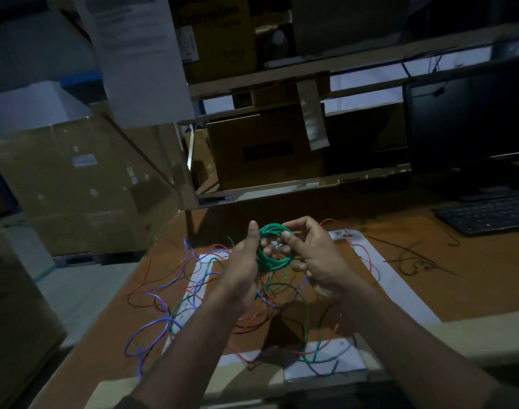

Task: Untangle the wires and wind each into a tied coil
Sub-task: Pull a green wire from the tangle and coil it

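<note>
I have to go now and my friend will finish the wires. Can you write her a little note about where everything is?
Left hand grips the green coil on its left side; right hand pinches it from the right, above the table.
Done: green wire mostly wound; a tail hangs down, not tied yet.
Left: the blue wire, red wire and black wire lie loose and tangled on the table. Untangle, wind and tie each.
</note>
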The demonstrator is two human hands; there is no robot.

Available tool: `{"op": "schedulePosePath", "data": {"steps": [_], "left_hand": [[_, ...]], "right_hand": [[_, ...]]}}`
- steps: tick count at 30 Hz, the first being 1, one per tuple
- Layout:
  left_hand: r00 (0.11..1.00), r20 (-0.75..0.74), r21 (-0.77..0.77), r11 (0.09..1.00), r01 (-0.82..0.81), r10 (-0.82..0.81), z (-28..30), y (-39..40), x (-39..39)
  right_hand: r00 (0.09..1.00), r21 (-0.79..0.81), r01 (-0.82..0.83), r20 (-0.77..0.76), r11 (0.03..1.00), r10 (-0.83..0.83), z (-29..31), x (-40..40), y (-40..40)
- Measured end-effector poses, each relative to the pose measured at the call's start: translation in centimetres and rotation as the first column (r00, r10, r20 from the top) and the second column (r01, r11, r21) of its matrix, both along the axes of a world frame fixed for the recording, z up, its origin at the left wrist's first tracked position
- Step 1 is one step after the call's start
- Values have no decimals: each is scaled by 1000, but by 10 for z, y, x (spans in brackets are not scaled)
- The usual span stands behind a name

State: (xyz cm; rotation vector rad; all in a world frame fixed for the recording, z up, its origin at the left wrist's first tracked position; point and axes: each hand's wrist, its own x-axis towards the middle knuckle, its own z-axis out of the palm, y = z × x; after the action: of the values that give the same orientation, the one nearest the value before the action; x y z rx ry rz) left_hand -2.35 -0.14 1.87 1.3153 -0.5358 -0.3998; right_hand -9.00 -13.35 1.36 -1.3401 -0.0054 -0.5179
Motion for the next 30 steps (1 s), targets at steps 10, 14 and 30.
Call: {"op": "schedulePosePath", "data": {"steps": [10, 14, 30], "left_hand": [[929, -219, 133, 934, 332, -299, -8, -36, 4], [931, -163, 147, 925, 351, -328, -7, -69, -5], [980, -4, 77, 977, 199, -199, -42, -174, -31]], "right_hand": [[990, -194, 126, -32, 973, -134, -26, -32, -59], [985, -84, 174, 3, 981, -174, -32, -40, -82], [463, -817, 411, -195, 405, -864, -68, -104, -223]]}}
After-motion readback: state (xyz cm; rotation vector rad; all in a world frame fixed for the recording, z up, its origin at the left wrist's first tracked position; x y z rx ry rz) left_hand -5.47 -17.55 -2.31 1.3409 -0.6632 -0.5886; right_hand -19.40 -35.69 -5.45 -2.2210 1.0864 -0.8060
